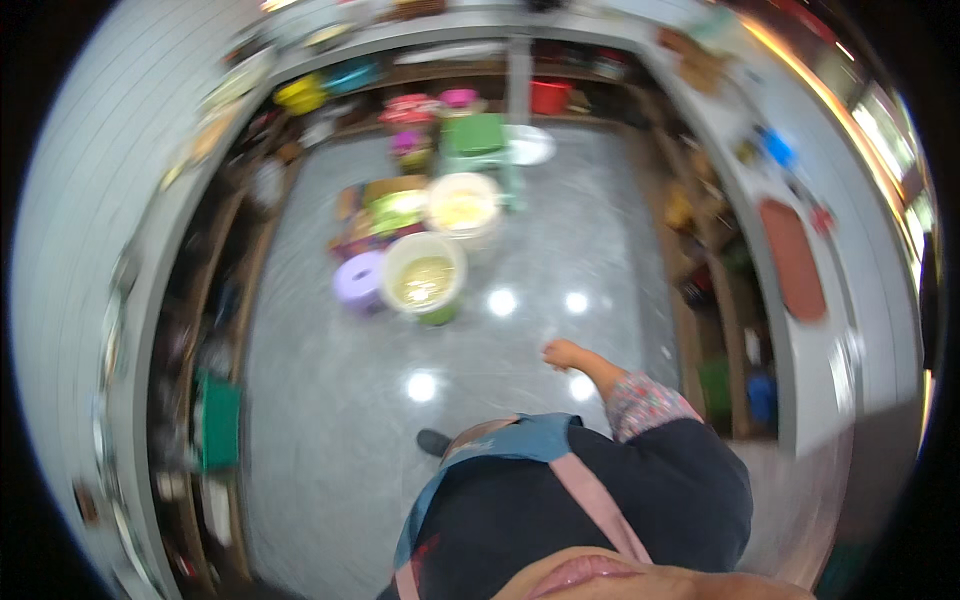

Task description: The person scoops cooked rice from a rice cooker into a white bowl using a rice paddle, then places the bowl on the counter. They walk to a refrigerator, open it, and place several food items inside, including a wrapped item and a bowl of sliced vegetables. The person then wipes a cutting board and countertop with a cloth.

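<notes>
My right hand (564, 355) hangs over the grey floor in front of my body, its fingers curled, with nothing seen in it. My left hand is out of view. Ahead of me on the floor is a white tub (388, 279) with yellowish contents, beside a lilac plastic stool (360, 281). Behind it is another white tub (480, 184) with pale yellow contents. A cardboard box (394, 186) with light green items lies left of that tub. A green container (478, 135) rests on a pale green stool (512, 180).
Countertops with open shelves below surround the floor on the left, far and right sides. A green crate (219, 424) stands on the left shelf. A red basin (550, 97) is on the far shelf. A reddish-brown board (793, 259) lies on the right counter.
</notes>
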Action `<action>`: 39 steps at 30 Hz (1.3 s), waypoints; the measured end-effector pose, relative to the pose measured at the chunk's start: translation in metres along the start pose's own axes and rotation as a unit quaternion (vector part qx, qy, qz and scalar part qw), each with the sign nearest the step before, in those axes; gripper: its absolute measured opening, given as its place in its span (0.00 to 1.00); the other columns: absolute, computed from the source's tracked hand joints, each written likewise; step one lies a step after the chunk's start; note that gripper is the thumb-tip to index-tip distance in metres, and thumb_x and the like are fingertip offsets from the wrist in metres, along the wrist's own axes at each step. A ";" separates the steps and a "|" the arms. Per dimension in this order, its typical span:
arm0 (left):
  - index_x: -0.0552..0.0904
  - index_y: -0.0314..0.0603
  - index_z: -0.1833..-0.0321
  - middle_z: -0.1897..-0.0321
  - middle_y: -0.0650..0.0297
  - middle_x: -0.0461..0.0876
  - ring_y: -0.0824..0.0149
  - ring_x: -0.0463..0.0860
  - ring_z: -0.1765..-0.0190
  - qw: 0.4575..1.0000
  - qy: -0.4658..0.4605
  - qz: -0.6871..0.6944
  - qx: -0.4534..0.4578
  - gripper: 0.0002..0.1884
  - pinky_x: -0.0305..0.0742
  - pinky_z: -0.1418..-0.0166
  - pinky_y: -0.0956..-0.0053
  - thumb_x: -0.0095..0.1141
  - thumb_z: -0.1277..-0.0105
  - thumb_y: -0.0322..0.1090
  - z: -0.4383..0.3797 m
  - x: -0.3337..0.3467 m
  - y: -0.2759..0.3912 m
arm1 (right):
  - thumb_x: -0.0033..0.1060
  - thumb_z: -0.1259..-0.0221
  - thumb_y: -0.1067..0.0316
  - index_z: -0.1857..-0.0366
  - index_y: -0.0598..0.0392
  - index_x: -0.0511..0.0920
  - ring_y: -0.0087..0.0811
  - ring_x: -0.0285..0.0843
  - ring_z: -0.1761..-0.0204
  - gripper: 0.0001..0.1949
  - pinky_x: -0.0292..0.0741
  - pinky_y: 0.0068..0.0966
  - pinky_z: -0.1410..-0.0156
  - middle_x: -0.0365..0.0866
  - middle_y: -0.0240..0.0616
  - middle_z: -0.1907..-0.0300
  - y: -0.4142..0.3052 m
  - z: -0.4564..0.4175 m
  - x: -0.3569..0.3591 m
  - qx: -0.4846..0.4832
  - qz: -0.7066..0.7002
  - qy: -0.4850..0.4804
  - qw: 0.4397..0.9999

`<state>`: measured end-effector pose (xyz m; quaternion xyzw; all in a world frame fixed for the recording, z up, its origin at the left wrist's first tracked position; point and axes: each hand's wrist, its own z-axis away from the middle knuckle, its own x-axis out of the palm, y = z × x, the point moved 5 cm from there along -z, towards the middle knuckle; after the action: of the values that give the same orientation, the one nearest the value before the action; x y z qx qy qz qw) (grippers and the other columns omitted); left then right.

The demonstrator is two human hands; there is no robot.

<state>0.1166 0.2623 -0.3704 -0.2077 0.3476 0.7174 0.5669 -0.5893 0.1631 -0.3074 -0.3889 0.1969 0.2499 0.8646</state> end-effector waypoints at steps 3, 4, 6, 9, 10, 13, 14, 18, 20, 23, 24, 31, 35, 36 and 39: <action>0.76 0.38 0.65 0.76 0.56 0.78 0.57 0.77 0.76 0.997 0.033 -0.032 0.064 0.07 0.73 0.71 0.65 0.54 0.43 0.33 -0.033 -0.001 -0.037 | 0.54 0.46 0.62 0.54 0.53 0.74 0.30 0.78 0.78 0.16 0.76 0.28 0.76 0.78 0.35 0.75 -0.008 -0.019 0.034 0.095 -0.098 -0.053 0.989; 0.76 0.38 0.66 0.77 0.56 0.78 0.56 0.77 0.76 0.996 0.053 -0.015 0.063 0.07 0.73 0.72 0.64 0.54 0.43 0.33 -0.048 -0.012 -0.043 | 0.55 0.46 0.61 0.55 0.52 0.74 0.30 0.78 0.76 0.15 0.76 0.29 0.75 0.78 0.34 0.74 -0.020 -0.024 0.045 0.120 -0.077 -0.094 0.985; 0.76 0.37 0.66 0.78 0.58 0.77 0.60 0.76 0.78 0.976 0.066 0.207 -0.003 0.07 0.71 0.74 0.68 0.54 0.43 0.34 -0.079 -0.057 -0.028 | 0.55 0.47 0.60 0.56 0.50 0.74 0.29 0.79 0.74 0.15 0.77 0.30 0.73 0.78 0.32 0.72 -0.052 -0.046 0.055 0.164 -0.039 -0.131 0.977; 0.76 0.36 0.62 0.78 0.64 0.75 0.71 0.74 0.78 0.804 0.096 0.581 -0.086 0.10 0.68 0.80 0.78 0.55 0.40 0.36 -0.112 -0.162 0.024 | 0.55 0.47 0.60 0.56 0.50 0.74 0.29 0.79 0.72 0.14 0.77 0.31 0.71 0.78 0.32 0.69 -0.106 -0.090 0.067 0.167 -0.003 -0.133 0.977; 0.77 0.36 0.57 0.74 0.60 0.78 0.68 0.78 0.74 0.827 0.132 0.543 -0.059 0.14 0.73 0.73 0.75 0.57 0.41 0.37 -0.125 -0.188 0.038 | 0.54 0.47 0.60 0.56 0.50 0.74 0.29 0.79 0.72 0.15 0.77 0.30 0.71 0.78 0.32 0.69 -0.127 -0.106 0.068 0.142 0.004 -0.122 0.982; 0.76 0.38 0.50 0.67 0.55 0.81 0.61 0.80 0.63 0.938 0.173 0.297 0.055 0.19 0.75 0.58 0.70 0.59 0.43 0.40 -0.152 -0.281 0.088 | 0.53 0.47 0.61 0.51 0.52 0.73 0.30 0.80 0.69 0.19 0.78 0.29 0.68 0.79 0.34 0.67 -0.224 -0.134 0.075 0.078 -0.006 -0.134 0.988; 0.76 0.39 0.49 0.65 0.54 0.82 0.60 0.81 0.60 0.944 0.164 0.268 0.101 0.20 0.74 0.54 0.69 0.59 0.43 0.41 -0.139 -0.328 0.125 | 0.54 0.47 0.61 0.50 0.53 0.72 0.30 0.80 0.68 0.20 0.78 0.29 0.68 0.79 0.35 0.66 -0.253 -0.141 0.078 0.058 -0.018 -0.132 0.989; 0.75 0.38 0.49 0.64 0.54 0.81 0.60 0.80 0.60 0.952 0.108 0.251 0.141 0.20 0.74 0.55 0.69 0.58 0.42 0.41 -0.201 -0.406 0.131 | 0.56 0.48 0.62 0.46 0.54 0.71 0.30 0.80 0.66 0.22 0.78 0.29 0.66 0.79 0.37 0.63 -0.343 -0.184 0.088 0.015 -0.008 -0.164 0.986; 0.75 0.38 0.48 0.64 0.54 0.81 0.60 0.80 0.60 0.956 0.115 0.241 0.122 0.21 0.74 0.54 0.69 0.58 0.41 0.41 -0.232 -0.433 0.114 | 0.55 0.47 0.61 0.48 0.55 0.72 0.30 0.80 0.67 0.21 0.78 0.29 0.68 0.79 0.37 0.63 -0.367 -0.216 0.088 0.012 0.013 -0.177 0.984; 0.74 0.36 0.48 0.61 0.53 0.81 0.59 0.80 0.58 0.945 0.163 0.276 0.069 0.22 0.74 0.53 0.68 0.58 0.42 0.41 -0.275 -0.475 0.054 | 0.52 0.45 0.59 0.55 0.56 0.75 0.30 0.80 0.71 0.17 0.77 0.28 0.72 0.79 0.38 0.65 -0.383 -0.273 0.071 0.031 0.035 -0.174 0.984; 0.75 0.36 0.48 0.60 0.52 0.81 0.58 0.80 0.57 0.928 0.188 0.316 0.056 0.22 0.73 0.52 0.67 0.58 0.42 0.41 -0.290 -0.474 0.018 | 0.50 0.44 0.58 0.58 0.58 0.75 0.31 0.80 0.72 0.16 0.77 0.28 0.73 0.79 0.39 0.65 -0.390 -0.291 0.062 0.047 0.038 -0.160 0.985; 0.74 0.38 0.70 0.86 0.60 0.71 0.64 0.70 0.86 0.720 0.246 0.573 -0.305 0.07 0.64 0.84 0.67 0.51 0.42 0.34 -0.273 -0.419 -0.192 | 0.50 0.43 0.61 0.58 0.58 0.76 0.31 0.79 0.74 0.14 0.76 0.28 0.76 0.79 0.41 0.67 -0.444 -0.448 0.019 0.109 0.017 -0.137 0.984; 0.74 0.41 0.70 0.86 0.61 0.70 0.64 0.69 0.87 0.609 0.221 0.704 -0.291 0.07 0.62 0.87 0.67 0.48 0.39 0.36 -0.299 -0.380 -0.181 | 0.55 0.45 0.61 0.57 0.55 0.76 0.30 0.78 0.76 0.14 0.76 0.28 0.75 0.78 0.37 0.70 -0.564 -0.498 0.021 0.058 -0.034 -0.094 0.993; 0.75 0.40 0.68 0.84 0.59 0.73 0.62 0.72 0.83 0.776 0.174 0.566 -0.216 0.09 0.65 0.82 0.66 0.48 0.38 0.38 -0.319 -0.381 -0.168 | 0.55 0.45 0.61 0.56 0.55 0.76 0.30 0.78 0.76 0.15 0.76 0.28 0.75 0.78 0.37 0.70 -0.598 -0.509 0.027 0.050 -0.015 -0.117 0.992; 0.79 0.37 0.60 0.75 0.55 0.81 0.56 0.81 0.70 0.997 -0.024 -0.008 0.067 0.15 0.75 0.67 0.62 0.46 0.36 0.42 -0.405 -0.365 -0.132 | 0.57 0.44 0.61 0.52 0.52 0.74 0.32 0.80 0.71 0.16 0.77 0.32 0.72 0.79 0.36 0.68 -0.655 -0.561 0.052 0.000 0.074 -0.176 0.982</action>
<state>0.3035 -0.2645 -0.4248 -0.1550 0.3796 0.6926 0.5935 -0.2463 -0.6294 -0.3071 -0.3233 0.0699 0.3774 0.8650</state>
